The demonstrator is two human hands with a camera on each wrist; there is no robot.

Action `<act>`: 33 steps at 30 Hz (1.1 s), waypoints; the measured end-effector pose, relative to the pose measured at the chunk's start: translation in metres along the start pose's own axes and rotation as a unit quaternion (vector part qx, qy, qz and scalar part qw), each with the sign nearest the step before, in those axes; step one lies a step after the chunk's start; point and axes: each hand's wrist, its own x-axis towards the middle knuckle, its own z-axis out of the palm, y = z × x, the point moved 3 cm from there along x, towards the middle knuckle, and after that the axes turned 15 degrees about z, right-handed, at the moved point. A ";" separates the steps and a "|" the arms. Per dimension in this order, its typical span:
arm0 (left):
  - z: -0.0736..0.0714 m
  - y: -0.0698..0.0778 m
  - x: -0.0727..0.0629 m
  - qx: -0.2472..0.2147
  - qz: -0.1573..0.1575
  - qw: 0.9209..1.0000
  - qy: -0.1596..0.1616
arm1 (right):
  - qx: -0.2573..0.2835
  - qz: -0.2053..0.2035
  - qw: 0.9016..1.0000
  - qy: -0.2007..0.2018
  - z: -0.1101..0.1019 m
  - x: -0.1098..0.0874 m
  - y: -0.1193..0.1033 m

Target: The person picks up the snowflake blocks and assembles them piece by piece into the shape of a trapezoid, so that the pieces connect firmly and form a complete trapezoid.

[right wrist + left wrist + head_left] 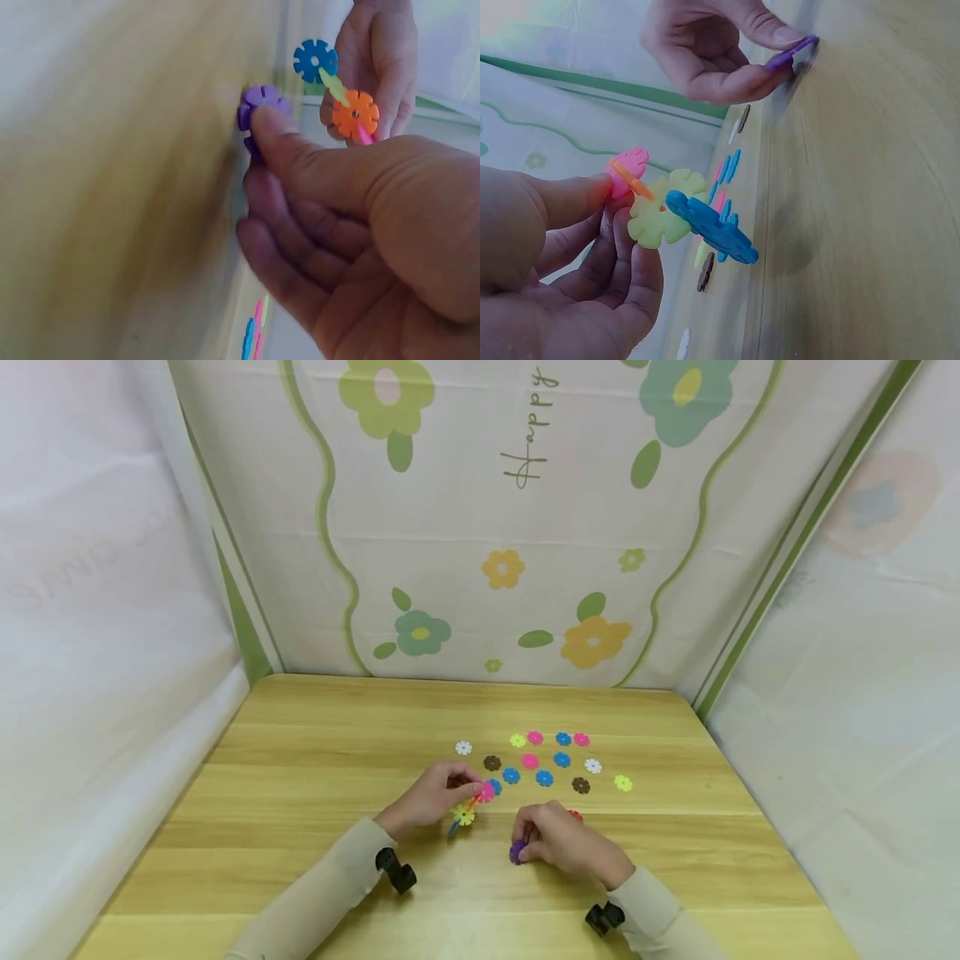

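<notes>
My left hand (435, 795) pinches the pink notched flower disc (632, 159) at one end of a small linked chain. Slotted onto it is an orange disc (346, 118), followed by a yellow disc (646, 229) and a blue disc (718, 231) at the far end. The chain is held above the table. To the right, my right hand (561, 839) holds a single purple disc (264, 97) between thumb and fingers, low over the wood and apart from the chain. A red disc (575, 815) lies partly hidden behind the right hand.
Beyond my hands, loose flower discs lie flat on the wooden table (300, 760): several blue ones (543, 778), pink ones (530, 762), two brown, two white and two yellow, one yellow disc (623, 783) at the far right. Floral cloth (465, 510) walls surround the table.
</notes>
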 end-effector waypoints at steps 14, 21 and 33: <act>-0.003 0.000 -0.001 -0.012 0.001 1.000 0.010 | 0.088 -0.071 0.984 0.138 -0.036 0.038 -0.013; -0.005 -0.001 -0.004 -0.007 -0.008 1.000 0.007 | 0.140 -0.079 0.972 0.174 -0.036 0.051 -0.017; -0.009 0.003 -0.006 -0.019 -0.023 1.000 0.005 | 0.220 -0.109 0.963 0.111 -0.033 0.060 -0.014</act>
